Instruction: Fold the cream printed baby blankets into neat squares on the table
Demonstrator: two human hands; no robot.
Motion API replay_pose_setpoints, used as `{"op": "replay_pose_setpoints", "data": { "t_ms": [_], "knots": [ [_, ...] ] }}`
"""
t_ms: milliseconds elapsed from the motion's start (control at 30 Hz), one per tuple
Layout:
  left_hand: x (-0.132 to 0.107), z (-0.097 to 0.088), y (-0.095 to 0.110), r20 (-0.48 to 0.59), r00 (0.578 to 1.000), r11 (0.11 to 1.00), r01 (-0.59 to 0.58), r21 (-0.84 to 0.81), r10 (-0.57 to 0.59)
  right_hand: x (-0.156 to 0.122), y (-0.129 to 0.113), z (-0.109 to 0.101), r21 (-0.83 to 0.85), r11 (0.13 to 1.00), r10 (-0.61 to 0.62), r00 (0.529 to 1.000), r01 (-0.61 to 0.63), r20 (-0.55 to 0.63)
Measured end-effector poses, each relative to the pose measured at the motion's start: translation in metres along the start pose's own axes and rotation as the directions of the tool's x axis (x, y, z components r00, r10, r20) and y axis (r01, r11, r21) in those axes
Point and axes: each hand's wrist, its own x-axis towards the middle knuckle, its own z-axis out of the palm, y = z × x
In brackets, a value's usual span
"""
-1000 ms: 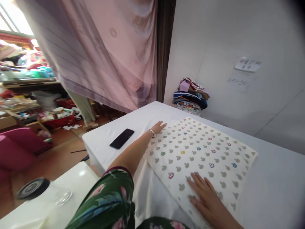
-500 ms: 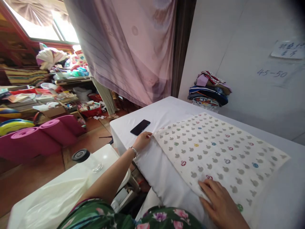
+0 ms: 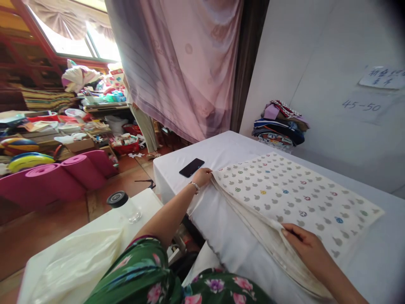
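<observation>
A white cloth printed with grey and coloured mushroom-like shapes lies spread over the white-covered table. Its near edge is lifted, and the plain cream underside shows below the print. My left hand is closed at the cloth's left corner, pinching it. At the near edge, my right hand grips the raised fabric between thumb and fingers. A black phone lies flat just beyond my left hand.
On the lower white table at left stand a clear jar with a black lid and a plastic bag. Folded fabrics are stacked by the wall. Pink rolled mats lie on the floor. A person's legs show beside the curtain.
My right hand, earlier resting on the cloth, now grips its near edge and has lifted it, exposing the underside. My left hand stays at the corner. The view has shifted slightly.
</observation>
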Motion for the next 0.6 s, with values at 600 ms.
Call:
{"op": "replay_pose_setpoints", "data": {
  "t_ms": [600],
  "knots": [
    [-0.016,0.005,-0.001,-0.210,0.973,0.993,-0.084,0.086,0.101,0.006,0.006,0.011,0.119,0.991,-0.008,0.934,0.054,-0.357]
  ]
}}
